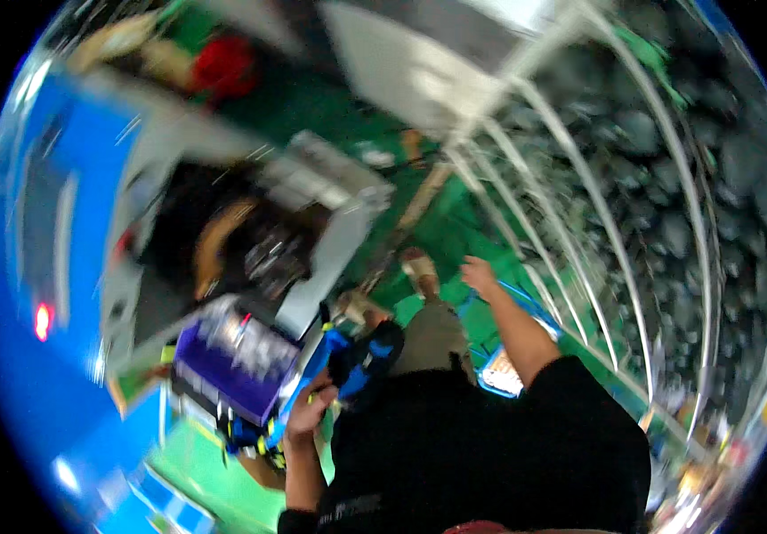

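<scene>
Much of the picture is smeared by motion. My left hand is closed around a blue-and-black item, low and left of my body; its exact kind is too blurred to tell. Beside that hand lies a purple bin with pale, blurred contents. Ahead and to the right, my right hand hangs away from my body, its fingers loosely apart with nothing seen in them. Beneath my right forearm a blue basket with pale contents sits on the floor.
White metal railings run along the right, with a mass of dark rounded shapes behind them. A grey-framed machine with a dark opening stands at left, before a blue panel. My feet are on green floor.
</scene>
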### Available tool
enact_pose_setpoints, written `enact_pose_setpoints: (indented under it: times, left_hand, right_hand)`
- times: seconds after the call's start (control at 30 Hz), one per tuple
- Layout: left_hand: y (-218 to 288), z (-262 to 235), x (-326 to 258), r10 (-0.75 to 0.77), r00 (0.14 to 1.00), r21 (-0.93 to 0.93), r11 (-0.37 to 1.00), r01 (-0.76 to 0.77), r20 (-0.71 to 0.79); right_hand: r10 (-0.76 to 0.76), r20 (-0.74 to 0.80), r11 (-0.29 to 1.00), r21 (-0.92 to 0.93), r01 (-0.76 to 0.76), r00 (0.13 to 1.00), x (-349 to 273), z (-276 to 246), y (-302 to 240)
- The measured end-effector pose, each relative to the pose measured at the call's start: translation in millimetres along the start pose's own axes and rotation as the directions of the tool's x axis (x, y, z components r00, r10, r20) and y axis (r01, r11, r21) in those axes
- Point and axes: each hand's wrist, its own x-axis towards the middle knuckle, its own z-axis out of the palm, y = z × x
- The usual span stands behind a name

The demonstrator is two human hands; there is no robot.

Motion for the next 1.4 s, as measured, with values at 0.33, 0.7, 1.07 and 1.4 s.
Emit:
enact_pose_setpoints:
  times: [0.33, 0.7, 1.07, 1.4]
  left_hand:
    - [-184.8, -177.6, -128.0, 0.085, 0.817, -0.735, 0.39, -0.555, -0.571]
    - [-256.6, -185.3, -3.2, 0.23, 0.495, 0.306, 0.949, 0.075, -0.838]
    - [-262.8, -146.1, -63.5, 0.313, 0.397, 0.416, 0.885, 0.207, -0.863]
    - [-370.1, 127.0, -261.3, -0.338, 0.256, -0.233, 0.901, 0.366, -0.906]
  right_hand:
    - [0.302, 0.258, 0.933, -0.28, -0.228, 0.918, -127.1, 70.9, -19.7]
    - [0.263, 0.282, 0.863, -0.497, -0.094, 0.923, -120.5, 156.8, -87.8]
    - [0.411, 0.485, 0.551, -0.806, 0.213, 0.772, -49.8, 176.2, -135.1]
    - [0.299, 0.541, 0.214, -0.841, 0.497, 0.786, -155.7, 257.5, -168.1]
